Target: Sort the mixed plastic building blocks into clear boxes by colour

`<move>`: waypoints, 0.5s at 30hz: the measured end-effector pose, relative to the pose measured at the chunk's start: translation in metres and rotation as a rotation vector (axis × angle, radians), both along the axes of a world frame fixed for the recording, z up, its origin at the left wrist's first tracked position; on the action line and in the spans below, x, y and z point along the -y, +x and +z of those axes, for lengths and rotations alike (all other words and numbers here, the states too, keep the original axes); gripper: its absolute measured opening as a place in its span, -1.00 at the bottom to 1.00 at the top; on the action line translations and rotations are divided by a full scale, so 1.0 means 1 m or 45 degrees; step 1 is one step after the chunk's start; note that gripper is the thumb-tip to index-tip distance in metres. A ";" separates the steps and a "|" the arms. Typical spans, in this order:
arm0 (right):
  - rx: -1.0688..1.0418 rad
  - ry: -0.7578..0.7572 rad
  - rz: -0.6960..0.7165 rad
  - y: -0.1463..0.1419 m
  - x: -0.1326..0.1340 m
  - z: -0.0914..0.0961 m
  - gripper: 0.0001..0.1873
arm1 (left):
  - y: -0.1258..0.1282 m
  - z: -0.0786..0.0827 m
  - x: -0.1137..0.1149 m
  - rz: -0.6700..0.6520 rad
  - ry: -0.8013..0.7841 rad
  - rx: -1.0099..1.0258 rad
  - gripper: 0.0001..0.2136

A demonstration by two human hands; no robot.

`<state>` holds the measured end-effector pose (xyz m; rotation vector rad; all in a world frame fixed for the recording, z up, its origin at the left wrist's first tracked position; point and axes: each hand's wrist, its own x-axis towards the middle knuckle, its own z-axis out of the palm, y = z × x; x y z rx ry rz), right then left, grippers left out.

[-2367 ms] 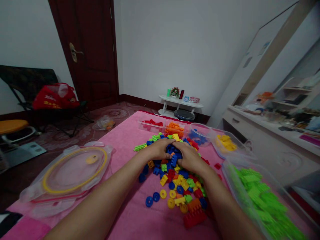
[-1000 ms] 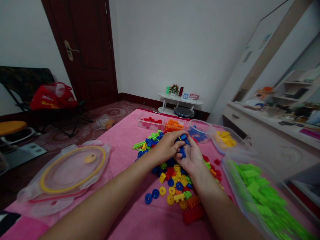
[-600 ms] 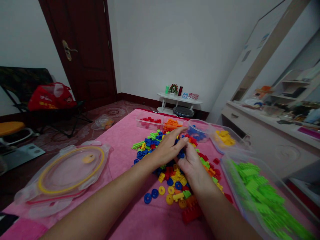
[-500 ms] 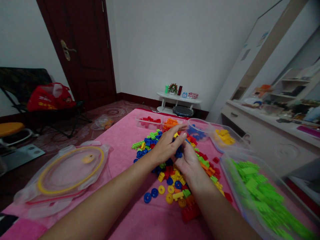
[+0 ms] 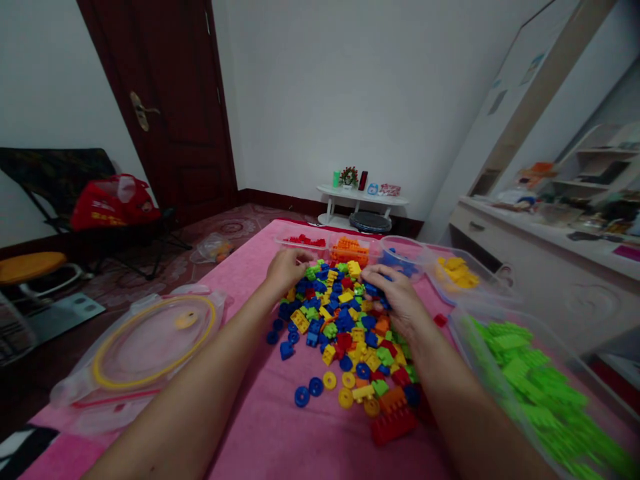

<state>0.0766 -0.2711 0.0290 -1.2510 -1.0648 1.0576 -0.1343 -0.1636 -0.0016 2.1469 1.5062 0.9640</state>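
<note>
A pile of mixed toy bricks [image 5: 345, 320] in blue, yellow, green, red and orange lies between my hands. My left hand [image 5: 286, 272] is at the pile's far left edge, beside green bricks [image 5: 314, 272]; its fingers are loosely bent and apart from the thumb, with nothing visible in them. On the right side, my right hand [image 5: 397, 297] curls its fingers round blue bricks [image 5: 373, 291], partly hidden under the fingers. Blue wheels [image 5: 302, 396] and yellow wheels [image 5: 345, 399] lie at the near edge of the pile, by a large red brick [image 5: 393, 427].
Behind the pile stand clear boxes of red bricks [image 5: 306, 241], orange bricks [image 5: 349, 250] and blue pieces [image 5: 400, 260]. Yellow bricks [image 5: 457, 272] and green bricks [image 5: 530, 373] fill boxes at the right. Clear lids [image 5: 150, 340] lie left on the pink cloth [image 5: 280, 433].
My hands were together above the pile round blue bricks. They have parted, the left to the pile's left edge, the right to its right side, and more of the pile shows.
</note>
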 end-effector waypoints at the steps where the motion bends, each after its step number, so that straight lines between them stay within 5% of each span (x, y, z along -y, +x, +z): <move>1: 0.170 0.021 -0.027 0.002 -0.002 -0.003 -0.74 | -0.004 -0.007 -0.004 -0.023 -0.068 -0.108 -0.78; 6: 0.955 0.214 0.101 0.005 -0.008 -0.013 -0.87 | -0.003 -0.014 -0.002 -0.130 -0.174 -0.315 -0.64; 15: 1.969 -0.097 -0.010 -0.012 0.004 -0.010 -0.66 | 0.007 0.009 0.022 -0.088 -0.178 -0.647 -0.72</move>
